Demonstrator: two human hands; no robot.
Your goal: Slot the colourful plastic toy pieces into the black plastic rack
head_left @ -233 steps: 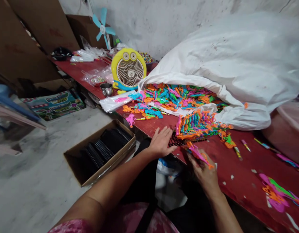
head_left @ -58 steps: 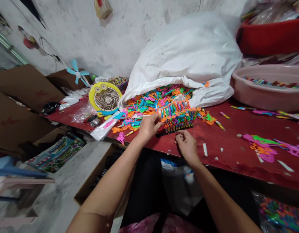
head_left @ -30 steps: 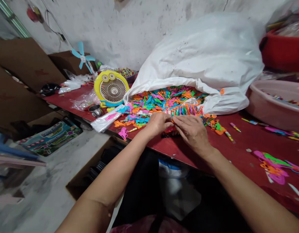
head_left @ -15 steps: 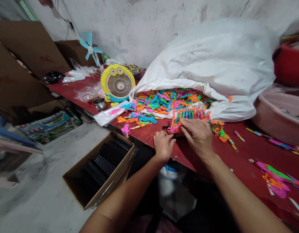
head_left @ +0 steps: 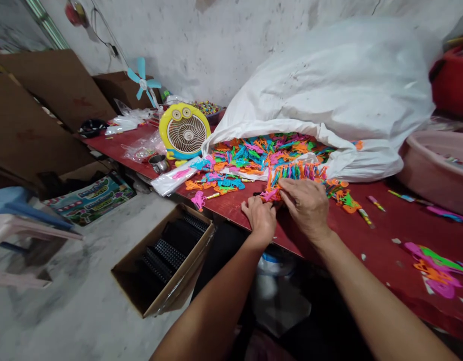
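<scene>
My left hand [head_left: 259, 216] is closed at the table's front edge, its curled fingers on a mostly hidden black rack [head_left: 257, 193]. Beside it, my right hand [head_left: 307, 204] pinches a small plastic toy piece [head_left: 272, 193], pink and orange; its exact kind is too small to tell. Behind my fingers a row of colourful plastic pieces [head_left: 297, 172] stands close together. More pieces in orange, pink, blue and green [head_left: 261, 150] spill from the mouth of a big white sack [head_left: 329, 85].
An open carton [head_left: 128, 291] with black ridged racks [head_left: 171, 250] stands lower left. On the red table [head_left: 231, 206] are a yellow fan [head_left: 164, 128], a metal cup [head_left: 158, 163], plastic bags [head_left: 173, 179] and loose pieces [head_left: 438, 271]. A pink basin [head_left: 423, 165] sits right.
My left hand has shifted slightly right, closer to my right hand, and now covers more of the black rack. My right hand stays at the row. The view has turned a little.
</scene>
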